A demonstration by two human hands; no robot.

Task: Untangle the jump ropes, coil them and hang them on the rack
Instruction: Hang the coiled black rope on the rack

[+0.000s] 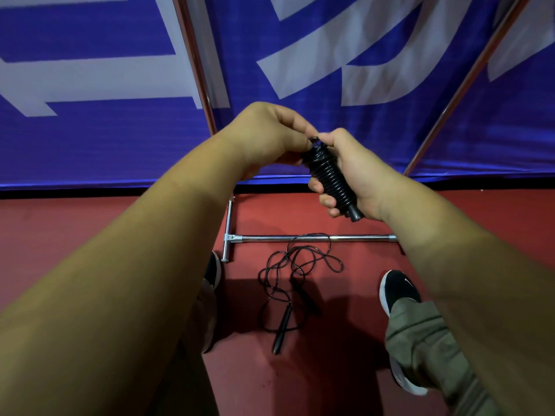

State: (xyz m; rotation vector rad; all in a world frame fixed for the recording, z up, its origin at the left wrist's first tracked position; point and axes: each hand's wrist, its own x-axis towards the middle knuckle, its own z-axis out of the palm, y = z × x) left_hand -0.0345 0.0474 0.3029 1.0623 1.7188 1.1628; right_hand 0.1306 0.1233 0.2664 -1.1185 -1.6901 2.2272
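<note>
My right hand [357,172] grips a black jump rope [329,177] whose cord is wound tightly around its handles into a thick coil. At the coil's top end, the fingertips of my left hand [270,136] pinch the cord. Both hands are held up in front of the blue banner. A second black jump rope [292,271] lies loose and tangled on the red floor below, its handles pointing toward me. The chrome rack [312,238] shows its base bar on the floor just behind that rope, with its uprights rising past the banner.
A blue banner [120,145] with white lettering hangs close behind the rack. My two feet in black shoes [396,288] stand on the red floor on either side of the loose rope. Two slanted rack poles [195,64] cross the banner.
</note>
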